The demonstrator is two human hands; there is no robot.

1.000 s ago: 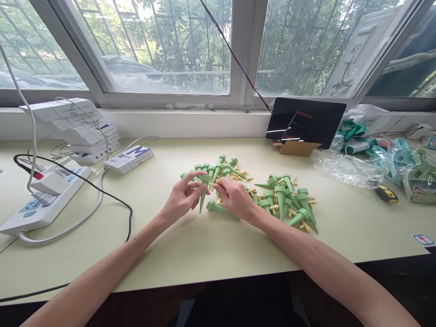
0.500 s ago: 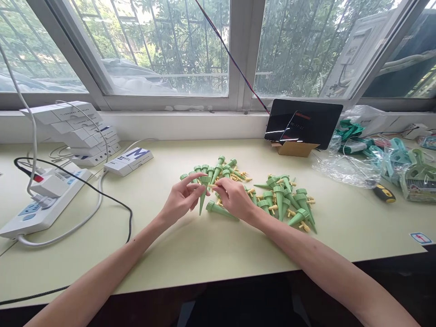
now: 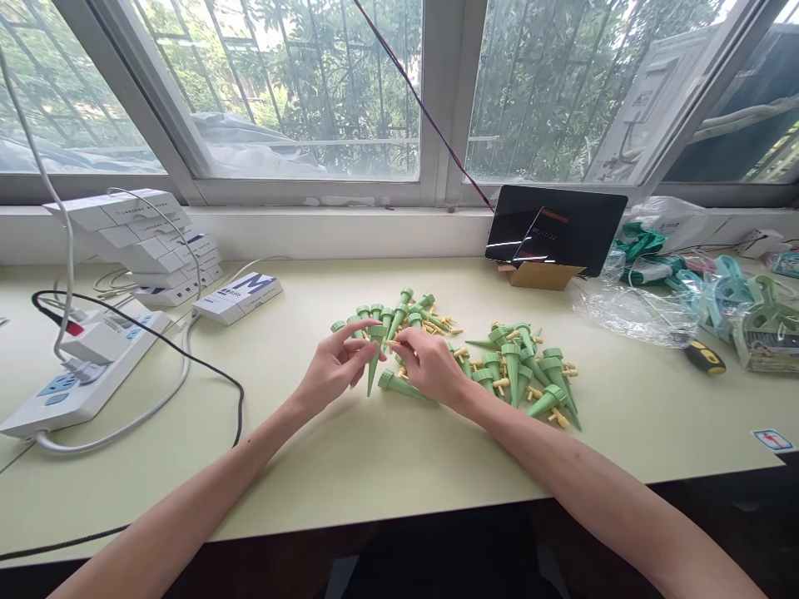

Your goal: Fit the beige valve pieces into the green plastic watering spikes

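Between its thumb and fingers my left hand (image 3: 332, 363) holds a green spike (image 3: 373, 366), cap up and tip pointing down. Just to the right, my right hand (image 3: 430, 363) pinches a small yellow piece (image 3: 391, 343) against the side of the spike's cap; whether it is inserted I cannot tell. Beneath my right hand lies another green spike (image 3: 399, 384) on the table. A group of green spikes with yellow pieces (image 3: 403, 304) is behind my hands, and a second pile (image 3: 512, 362) lies to the right, beside my right wrist.
On the pale table (image 3: 349, 466), a power strip (image 3: 81, 387), cables, stacked white boxes (image 3: 156, 241) and a single box (image 3: 240, 298) are at left. At back right stand a tablet (image 3: 574, 225) and phone (image 3: 538, 237), with plastic bags (image 3: 642, 312), clips (image 3: 771, 316) and a yellow-black tool (image 3: 705, 356) beyond.
Both hands keep nearly the same pose around the spike and the yellow piece. The whole view has shifted very slightly; nothing has been let go.
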